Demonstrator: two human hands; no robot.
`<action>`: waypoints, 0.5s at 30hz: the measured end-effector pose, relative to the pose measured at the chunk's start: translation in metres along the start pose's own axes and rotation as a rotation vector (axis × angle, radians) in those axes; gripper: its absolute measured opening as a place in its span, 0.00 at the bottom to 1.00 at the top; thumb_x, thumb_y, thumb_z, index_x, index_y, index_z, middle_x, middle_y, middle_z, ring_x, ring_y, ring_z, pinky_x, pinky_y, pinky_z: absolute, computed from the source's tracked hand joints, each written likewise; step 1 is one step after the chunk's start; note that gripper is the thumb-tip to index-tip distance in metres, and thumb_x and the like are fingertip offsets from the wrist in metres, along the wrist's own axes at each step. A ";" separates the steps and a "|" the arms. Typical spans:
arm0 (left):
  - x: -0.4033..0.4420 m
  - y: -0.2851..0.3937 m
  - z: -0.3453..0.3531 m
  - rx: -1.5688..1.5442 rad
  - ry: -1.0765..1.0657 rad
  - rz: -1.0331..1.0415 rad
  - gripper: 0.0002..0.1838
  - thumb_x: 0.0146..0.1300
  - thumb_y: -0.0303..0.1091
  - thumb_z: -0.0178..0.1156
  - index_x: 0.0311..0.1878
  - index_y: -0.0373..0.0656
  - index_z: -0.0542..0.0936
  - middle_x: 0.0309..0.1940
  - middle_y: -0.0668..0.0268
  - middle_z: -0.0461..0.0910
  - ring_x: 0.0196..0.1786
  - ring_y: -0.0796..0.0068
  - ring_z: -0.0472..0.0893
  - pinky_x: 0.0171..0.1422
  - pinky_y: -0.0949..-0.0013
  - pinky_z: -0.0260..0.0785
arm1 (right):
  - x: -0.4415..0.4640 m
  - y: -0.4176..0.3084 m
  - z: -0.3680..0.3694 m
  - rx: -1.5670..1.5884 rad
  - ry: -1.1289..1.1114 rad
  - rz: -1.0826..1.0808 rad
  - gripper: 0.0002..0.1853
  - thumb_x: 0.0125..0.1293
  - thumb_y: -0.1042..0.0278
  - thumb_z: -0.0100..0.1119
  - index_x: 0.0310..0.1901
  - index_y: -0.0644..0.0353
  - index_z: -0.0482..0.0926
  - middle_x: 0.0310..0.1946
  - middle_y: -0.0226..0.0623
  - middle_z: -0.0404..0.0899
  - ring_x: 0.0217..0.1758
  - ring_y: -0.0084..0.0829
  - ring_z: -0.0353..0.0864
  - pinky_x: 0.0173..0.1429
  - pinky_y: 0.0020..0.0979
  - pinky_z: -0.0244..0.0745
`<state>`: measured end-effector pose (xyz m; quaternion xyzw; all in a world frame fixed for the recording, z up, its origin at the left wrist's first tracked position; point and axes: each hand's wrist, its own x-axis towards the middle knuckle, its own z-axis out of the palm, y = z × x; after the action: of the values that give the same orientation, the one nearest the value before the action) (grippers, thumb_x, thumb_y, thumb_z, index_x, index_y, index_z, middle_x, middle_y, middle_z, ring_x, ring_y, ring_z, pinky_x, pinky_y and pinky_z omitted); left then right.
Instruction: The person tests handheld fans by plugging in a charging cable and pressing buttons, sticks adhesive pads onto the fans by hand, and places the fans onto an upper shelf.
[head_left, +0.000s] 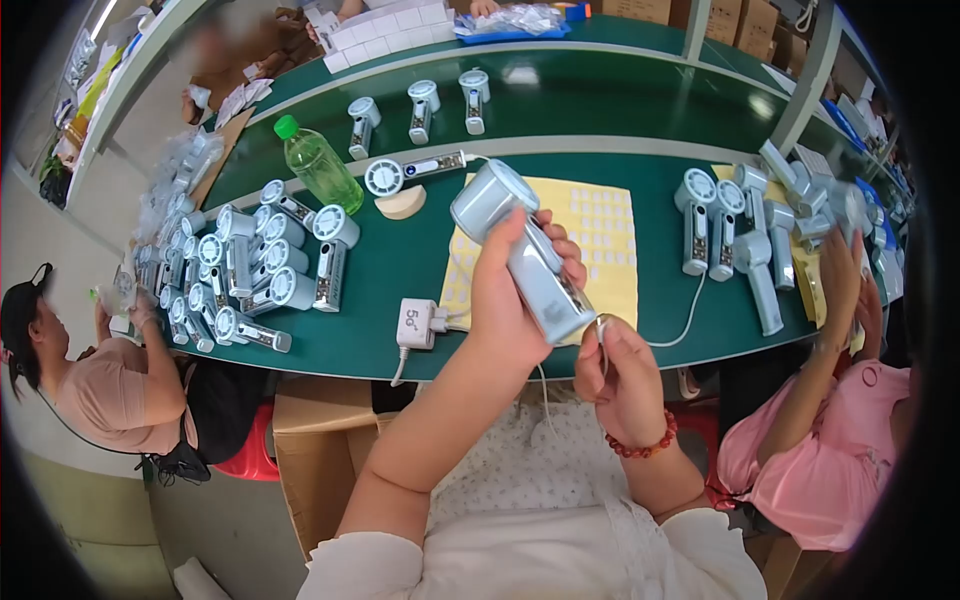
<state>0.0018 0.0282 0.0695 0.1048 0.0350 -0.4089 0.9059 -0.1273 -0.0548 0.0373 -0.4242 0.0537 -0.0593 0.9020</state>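
My left hand (503,285) is wrapped around a light-blue handheld fan (545,290), held tilted over the table with its round head up and to the left. At the lower end of the fan's handle, my right hand (625,370), with a red bead bracelet on the wrist, pinches a small cable plug (600,328). The fingers partly hide the plug, so I cannot tell whether it sits in the fan. Beneath the hands lies a yellow sheet (610,240) with rows of pale stickers. Another fan (432,165) with a cable lies behind.
Many fans (290,288) crowd the left side; several more (697,225) stand at right, one cabled. A white charger (415,325), a green-capped bottle (318,165) and a cream-coloured piece (400,203) are on the green table. Co-workers sit at left (120,390) and right (830,440).
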 end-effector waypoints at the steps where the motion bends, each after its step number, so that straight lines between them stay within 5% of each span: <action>1: 0.002 0.000 -0.004 -0.089 -0.035 -0.039 0.14 0.60 0.40 0.59 0.43 0.42 0.72 0.34 0.69 0.71 0.36 0.79 0.72 0.37 0.76 0.70 | -0.005 0.001 0.003 -0.007 0.003 0.018 0.18 0.74 0.55 0.37 0.37 0.61 0.70 0.16 0.27 0.64 0.17 0.15 0.54 0.22 0.18 0.49; 9: 0.009 -0.015 -0.023 -0.296 -0.269 -0.123 0.15 0.64 0.47 0.56 0.43 0.47 0.71 0.34 0.72 0.71 0.36 0.81 0.72 0.38 0.76 0.70 | -0.010 0.004 0.022 -0.069 0.070 0.035 0.19 0.75 0.53 0.36 0.37 0.60 0.70 0.15 0.26 0.64 0.17 0.16 0.55 0.23 0.18 0.50; 15: 0.008 0.002 -0.031 0.005 -0.456 0.009 0.16 0.61 0.44 0.57 0.46 0.48 0.67 0.34 0.69 0.65 0.36 0.77 0.67 0.37 0.73 0.69 | -0.008 0.008 0.023 -0.081 0.069 0.105 0.19 0.74 0.53 0.36 0.37 0.60 0.71 0.15 0.26 0.65 0.18 0.15 0.55 0.23 0.19 0.50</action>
<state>0.0098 0.0302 0.0385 0.0120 -0.1721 -0.4179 0.8919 -0.1313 -0.0310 0.0461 -0.4546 0.1093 -0.0244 0.8836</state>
